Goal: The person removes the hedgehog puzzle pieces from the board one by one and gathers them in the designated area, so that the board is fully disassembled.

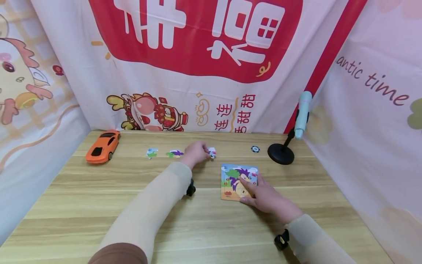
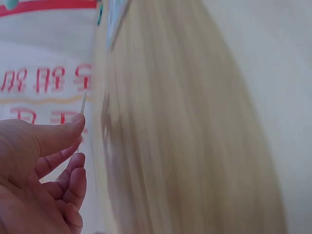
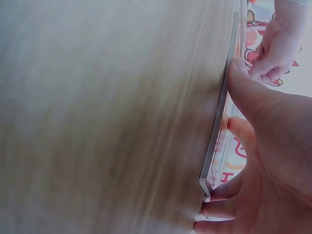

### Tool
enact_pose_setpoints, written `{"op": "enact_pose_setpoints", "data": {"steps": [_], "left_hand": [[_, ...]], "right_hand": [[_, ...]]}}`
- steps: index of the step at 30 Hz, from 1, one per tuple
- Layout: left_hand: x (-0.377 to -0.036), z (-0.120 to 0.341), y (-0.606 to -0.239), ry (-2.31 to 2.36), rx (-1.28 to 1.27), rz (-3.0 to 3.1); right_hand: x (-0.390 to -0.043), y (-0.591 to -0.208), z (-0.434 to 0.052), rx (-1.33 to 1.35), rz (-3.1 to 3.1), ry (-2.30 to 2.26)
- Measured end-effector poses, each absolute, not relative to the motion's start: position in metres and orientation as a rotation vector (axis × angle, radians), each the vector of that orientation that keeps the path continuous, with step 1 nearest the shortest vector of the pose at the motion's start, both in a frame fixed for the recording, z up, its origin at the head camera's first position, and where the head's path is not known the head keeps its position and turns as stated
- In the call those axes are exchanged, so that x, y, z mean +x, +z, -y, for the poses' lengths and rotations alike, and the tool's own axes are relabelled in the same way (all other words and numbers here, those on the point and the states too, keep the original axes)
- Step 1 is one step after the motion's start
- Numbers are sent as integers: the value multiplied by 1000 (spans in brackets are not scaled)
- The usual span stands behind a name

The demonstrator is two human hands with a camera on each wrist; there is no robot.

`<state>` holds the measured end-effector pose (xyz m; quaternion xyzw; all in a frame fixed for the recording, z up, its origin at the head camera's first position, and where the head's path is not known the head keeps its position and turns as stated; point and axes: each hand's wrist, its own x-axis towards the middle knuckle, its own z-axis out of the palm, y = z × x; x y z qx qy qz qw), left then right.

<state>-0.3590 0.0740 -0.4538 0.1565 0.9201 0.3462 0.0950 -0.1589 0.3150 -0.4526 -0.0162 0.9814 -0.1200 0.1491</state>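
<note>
Wood-grain table (image 1: 99, 205): L hand (image 1: 195, 153) pinching flat puzzle piece (image 1: 212, 152), R hand (image 1: 268, 198) on square puzzle board (image 1: 230, 183).

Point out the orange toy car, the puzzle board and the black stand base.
orange toy car (image 1: 103, 146), head view, on its roof.
puzzle board (image 1: 230, 179), head view, on its picture face.
black stand base (image 1: 280, 153), head view, on the round foot.

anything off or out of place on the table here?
Nothing damaged or spilled. Two loose puzzle pieces lie apart from the puzzle board, and the left hand pinches a third piece. The right hand rests on the board. The orange toy car sits aside, unrelated to the puzzle.
</note>
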Motion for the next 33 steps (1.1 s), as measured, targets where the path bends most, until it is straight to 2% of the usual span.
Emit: {"op": "enact_pose_setpoints", "data": {"steps": [7,17,27,33], "left_hand": [[-369,-48,-455,963,416,-2728],[-371,-45,-457,898,369,-2720],[-330,-82,-437,903,702,-2645],[-296,-107,-435,767,790,-2471]], "right_hand": [[-159,-452,-315,-35,-2820,-339],[-159,-451,-314,-30,-2815,-335],[-158,-451,-315,-14,-2811,-339],[-159,-452,-315,-26,-2816,-368]]}}
